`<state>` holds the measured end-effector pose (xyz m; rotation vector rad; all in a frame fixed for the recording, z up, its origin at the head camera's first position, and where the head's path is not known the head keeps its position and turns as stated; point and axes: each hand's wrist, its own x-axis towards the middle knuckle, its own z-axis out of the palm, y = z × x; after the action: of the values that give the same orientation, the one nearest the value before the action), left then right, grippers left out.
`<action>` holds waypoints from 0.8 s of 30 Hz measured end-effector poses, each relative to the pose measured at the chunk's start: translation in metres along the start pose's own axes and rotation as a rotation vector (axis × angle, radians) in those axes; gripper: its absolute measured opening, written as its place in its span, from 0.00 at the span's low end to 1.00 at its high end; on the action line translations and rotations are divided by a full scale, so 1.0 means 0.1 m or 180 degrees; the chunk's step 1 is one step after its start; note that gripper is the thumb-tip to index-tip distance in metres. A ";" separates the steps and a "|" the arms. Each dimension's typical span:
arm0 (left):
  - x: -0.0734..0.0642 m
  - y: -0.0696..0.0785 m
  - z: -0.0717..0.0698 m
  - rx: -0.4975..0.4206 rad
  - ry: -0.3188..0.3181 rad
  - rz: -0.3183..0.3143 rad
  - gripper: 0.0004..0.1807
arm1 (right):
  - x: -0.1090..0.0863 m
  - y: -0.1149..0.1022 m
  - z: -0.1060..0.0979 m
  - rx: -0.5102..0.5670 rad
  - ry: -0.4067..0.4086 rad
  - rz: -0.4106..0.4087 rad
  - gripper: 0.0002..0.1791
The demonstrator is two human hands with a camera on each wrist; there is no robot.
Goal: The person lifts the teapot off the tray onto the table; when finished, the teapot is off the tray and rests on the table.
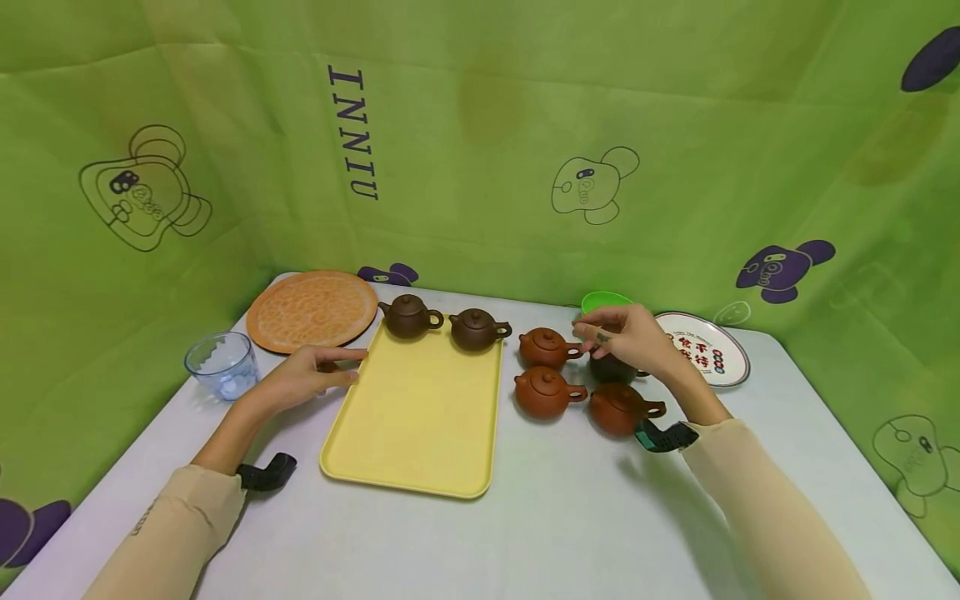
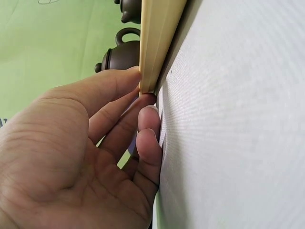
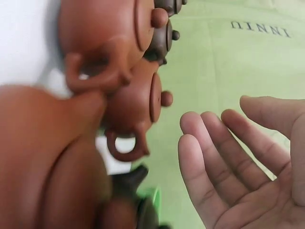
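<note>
The yellow tray (image 1: 420, 417) lay flat on the white table (image 1: 555, 525), bearing one dark teapot (image 1: 406, 319) at 11 o'clock and a second dark teapot (image 1: 474, 332) at 1 o'clock. At the tray's 9-to-10 o'clock edge, the left hand (image 1: 302, 379) rested its fingertips on the rim, thumb and forefinger apart. Beyond the tray's right edge stood three reddish teapots: the far reddish teapot (image 1: 543, 349) at 2 o'clock, the near reddish teapot (image 1: 542, 395) at 3, and the outer reddish teapot (image 1: 615, 408) farther out at 3. Over this group the right hand (image 1: 630, 337) was raised with spread fingers, holding nothing. Beneath it was the third dark teapot (image 1: 611, 371), partly hidden, so contact was hard to judge. Farther off were a glass (image 1: 234, 383) at 9, a round orange mat (image 1: 311, 308) at 10, a green bowl (image 1: 603, 300) at 2 and a white plate (image 1: 735, 343) towards 3.
</note>
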<state>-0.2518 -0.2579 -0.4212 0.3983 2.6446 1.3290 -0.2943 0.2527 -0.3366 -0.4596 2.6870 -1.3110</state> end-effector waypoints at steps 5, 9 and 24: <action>0.01 0.00 0.00 -0.0013 -0.0004 -0.0034 0.26 | 0.23 -0.11 0.12 0.0007 -0.0092 0.0014 0.16; 0.00 0.02 0.00 -0.0032 -0.0016 -0.0027 0.27 | 0.39 -0.19 0.24 0.0106 -0.0149 0.0032 0.17; -0.01 0.04 0.00 -0.0084 -0.0019 -0.0026 0.27 | 0.84 -0.42 0.67 -0.0029 -0.0320 -0.0010 0.15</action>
<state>-0.2499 -0.2563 -0.4184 0.3870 2.6182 1.3566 -0.3488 0.1511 -0.3429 -0.5166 2.6125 -1.2420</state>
